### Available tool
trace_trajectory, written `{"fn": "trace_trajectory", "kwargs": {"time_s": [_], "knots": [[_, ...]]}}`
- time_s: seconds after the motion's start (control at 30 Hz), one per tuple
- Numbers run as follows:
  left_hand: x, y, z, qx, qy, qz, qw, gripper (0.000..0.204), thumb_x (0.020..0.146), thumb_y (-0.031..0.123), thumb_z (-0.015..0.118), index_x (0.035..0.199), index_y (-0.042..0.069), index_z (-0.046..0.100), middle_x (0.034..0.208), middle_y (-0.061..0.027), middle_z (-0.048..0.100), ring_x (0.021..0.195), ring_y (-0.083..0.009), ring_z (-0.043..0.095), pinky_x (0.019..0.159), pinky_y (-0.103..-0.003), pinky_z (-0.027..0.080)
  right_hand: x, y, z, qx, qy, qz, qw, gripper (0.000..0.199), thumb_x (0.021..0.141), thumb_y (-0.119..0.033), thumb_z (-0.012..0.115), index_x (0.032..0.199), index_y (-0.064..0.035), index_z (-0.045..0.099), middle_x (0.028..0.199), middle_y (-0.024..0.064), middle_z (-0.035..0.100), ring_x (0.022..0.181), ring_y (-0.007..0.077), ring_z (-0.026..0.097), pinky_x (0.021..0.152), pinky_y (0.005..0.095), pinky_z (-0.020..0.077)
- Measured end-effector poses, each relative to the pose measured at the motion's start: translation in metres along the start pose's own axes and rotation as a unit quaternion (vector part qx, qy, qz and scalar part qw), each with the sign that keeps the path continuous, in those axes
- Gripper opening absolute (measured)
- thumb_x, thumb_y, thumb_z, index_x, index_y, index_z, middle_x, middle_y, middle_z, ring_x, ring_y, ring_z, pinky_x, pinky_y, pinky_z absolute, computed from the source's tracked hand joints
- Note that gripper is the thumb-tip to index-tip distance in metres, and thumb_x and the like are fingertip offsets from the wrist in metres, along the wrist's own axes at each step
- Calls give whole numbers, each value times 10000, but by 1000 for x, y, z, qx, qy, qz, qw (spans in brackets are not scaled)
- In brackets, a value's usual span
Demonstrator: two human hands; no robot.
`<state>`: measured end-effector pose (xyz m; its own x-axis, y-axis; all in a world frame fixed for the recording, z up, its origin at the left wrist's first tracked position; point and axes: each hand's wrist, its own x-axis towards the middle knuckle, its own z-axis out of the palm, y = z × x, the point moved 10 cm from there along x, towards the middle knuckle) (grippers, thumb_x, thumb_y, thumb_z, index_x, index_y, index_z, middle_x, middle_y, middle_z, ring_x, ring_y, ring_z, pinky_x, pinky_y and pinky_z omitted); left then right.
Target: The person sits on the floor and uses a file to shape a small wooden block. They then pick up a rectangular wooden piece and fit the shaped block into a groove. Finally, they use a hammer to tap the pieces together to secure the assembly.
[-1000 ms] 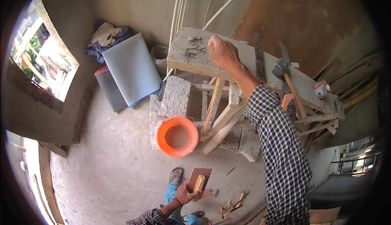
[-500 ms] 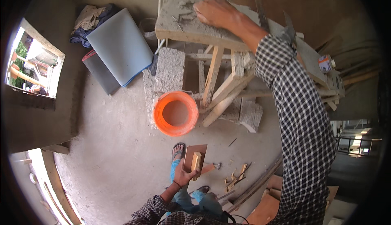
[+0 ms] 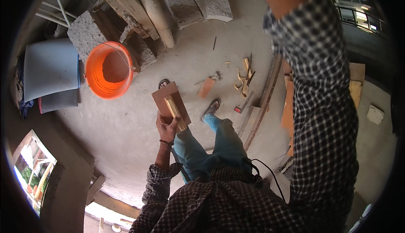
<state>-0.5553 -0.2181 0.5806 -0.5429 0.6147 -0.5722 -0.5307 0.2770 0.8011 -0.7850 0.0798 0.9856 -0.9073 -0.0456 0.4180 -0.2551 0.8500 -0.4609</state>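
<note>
My left hand (image 3: 167,128) is closed around the pale wooden handle of a hand float (image 3: 180,100), a flat reddish-brown board held in front of my left leg. The handle faces up toward me. My right arm (image 3: 318,85) stretches to the top edge in a checked sleeve. Its hand lies beyond the picture, so what it holds or touches is hidden. Left of the float stands an orange bucket (image 3: 93,83) with greyish contents.
A hammer (image 3: 217,76), a reddish-brown piece (image 3: 206,88) and wood scraps (image 3: 244,79) lie on the floor. Long boards (image 3: 263,100) run at the right. Concrete blocks (image 3: 215,3) and timber legs (image 3: 126,7) stand at the top. A folded grey-blue sheet (image 3: 50,68) lies left.
The view has swung down and to the right; the plank bench top has left it. My right hand, earlier on that bench top, is out of the picture. The left still grips the hand float.
</note>
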Motion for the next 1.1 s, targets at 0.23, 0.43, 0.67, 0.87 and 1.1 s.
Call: {"fn": "trace_trajectory", "kwargs": {"time_s": [0.23, 0.43, 0.67, 0.87, 1.1], "knots": [[63, -86, 124, 36, -113, -69, 991, 575, 843, 159, 855, 1320, 21, 565, 1150, -50, 701, 1032, -147, 670, 913, -334, 553, -621, 116, 87, 124, 82, 605, 782, 229, 951, -214, 584, 931, 11, 620, 699, 86, 566, 650, 179, 532, 632, 372, 464], [199, -267, 203, 142, -204, -151, 957, 630, 879, 255, 819, 1382, 9, 531, 1240, -82, 661, 1125, -190, 653, 1010, -371, 522, -1014, 138, 329, 95, 28, 783, 614, 243, 970, -205, 530, 999, 12, 634, 903, 268, 711, 862, 452, 706, 786, 505, 549], [401, -494, 255, 176, -282, -187, 924, 667, 874, 263, 825, 1404, 9, 510, 1274, -86, 645, 1158, -179, 638, 1032, -363, 516, -1166, 280, 515, -6, -68, 739, 670, 353, 973, -228, 580, 1259, -25, 534, 897, 283, 702, 891, 484, 697, 783, 582, 547], [463, -530, 271, 253, -287, -92, 919, 750, 819, 252, 879, 1409, -9, 496, 1278, -117, 654, 1188, -216, 642, 1051, -370, 516, -1175, 300, 500, -90, 8, 682, 726, 217, 1020, -199, 527, 1184, -57, 511, 890, 239, 691, 851, 465, 690, 745, 564, 534], [466, -517, 256, 160, -204, -12, 966, 777, 742, 200, 948, 1376, 4, 543, 1224, -162, 695, 1103, -240, 702, 976, -372, 585, -1132, 330, 469, 63, 109, 654, 746, 169, 1034, -108, 462, 1153, -17, 542, 907, 229, 685, 897, 445, 682, 779, 489, 527]]}}
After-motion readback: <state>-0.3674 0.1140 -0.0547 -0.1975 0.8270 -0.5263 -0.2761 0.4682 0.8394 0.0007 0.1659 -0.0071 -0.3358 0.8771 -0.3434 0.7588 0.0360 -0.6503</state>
